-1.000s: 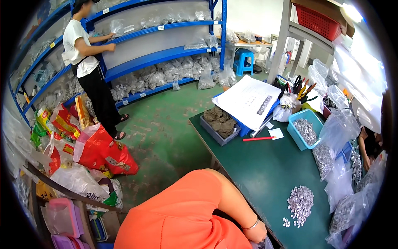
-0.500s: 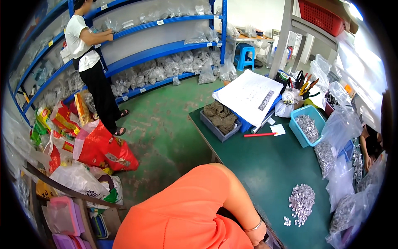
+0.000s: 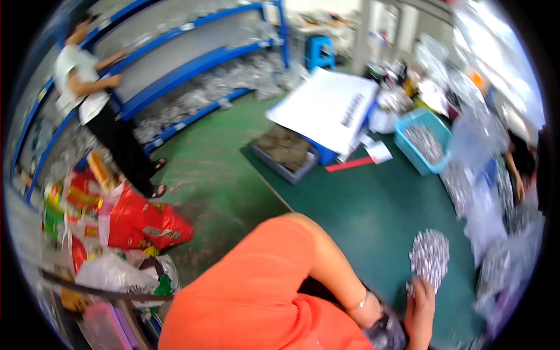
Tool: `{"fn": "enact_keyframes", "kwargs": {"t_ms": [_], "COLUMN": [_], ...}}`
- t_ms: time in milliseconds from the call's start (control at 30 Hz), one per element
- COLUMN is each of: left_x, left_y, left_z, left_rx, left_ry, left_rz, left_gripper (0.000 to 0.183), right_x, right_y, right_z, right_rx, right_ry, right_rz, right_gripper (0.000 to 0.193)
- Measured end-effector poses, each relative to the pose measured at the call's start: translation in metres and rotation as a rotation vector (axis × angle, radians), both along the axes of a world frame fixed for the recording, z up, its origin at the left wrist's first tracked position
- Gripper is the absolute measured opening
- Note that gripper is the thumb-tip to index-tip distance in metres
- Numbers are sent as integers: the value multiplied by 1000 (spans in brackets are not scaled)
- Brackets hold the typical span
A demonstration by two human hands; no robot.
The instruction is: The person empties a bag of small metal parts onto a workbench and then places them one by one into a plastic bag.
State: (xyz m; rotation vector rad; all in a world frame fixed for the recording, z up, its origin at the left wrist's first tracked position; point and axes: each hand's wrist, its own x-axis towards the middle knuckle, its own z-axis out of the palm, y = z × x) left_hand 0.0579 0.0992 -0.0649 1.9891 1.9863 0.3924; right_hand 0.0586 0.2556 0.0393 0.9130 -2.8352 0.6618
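A heap of small shiny silver pieces [image 3: 430,254] lies on the green tabletop [image 3: 356,204]. My right hand [image 3: 421,309] reaches in from the lower edge, its fingers stretched out and apart over the heap's near edge; motion blur softens the fingertips. My left arm, in an orange sleeve, bends down to the table's near edge. At its end my left hand [image 3: 367,312], with a bracelet at the wrist, is beside a dark, see-through plastic bag [image 3: 386,333]. The fingers of that hand are hidden.
A turquoise basket [image 3: 401,143] of silver pieces, a grey tray [image 3: 280,166] with brown cloth, papers [image 3: 326,108] and a red pen [image 3: 350,164] lie farther back. Plastic bags [image 3: 487,224] line the right side. Another person [image 3: 87,87] stands by blue shelves [image 3: 192,70]; red bags [image 3: 143,219] sit on the floor.
My right hand has come into view and reached the heap's near edge. The view has shifted, and the dark plastic bag beside my left hand shows more.
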Motion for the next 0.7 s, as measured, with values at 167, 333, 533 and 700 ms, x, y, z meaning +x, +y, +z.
{"fn": "enact_keyframes", "kwargs": {"t_ms": [167, 333, 533, 700], "left_x": [2, -16, -16, -17], "left_y": [-38, -50, -53, -50], "left_z": [41, 38, 32, 36], "left_rx": [-68, 63, 29, 0], "left_ry": [-593, -321, -412, -408], "left_rz": [440, 75, 140, 162], "left_gripper": [54, 20, 18, 18], "right_x": [-37, -24, -3, 3], "right_y": [-21, 13, 29, 27], "right_z": [-20, -26, -23, -27], "right_rx": [-8, -217, -334, -197], "right_ry": [81, -22, 29, 48], "right_rz": [62, -167, -422, -373], "right_gripper": [39, 35, 23, 20]}}
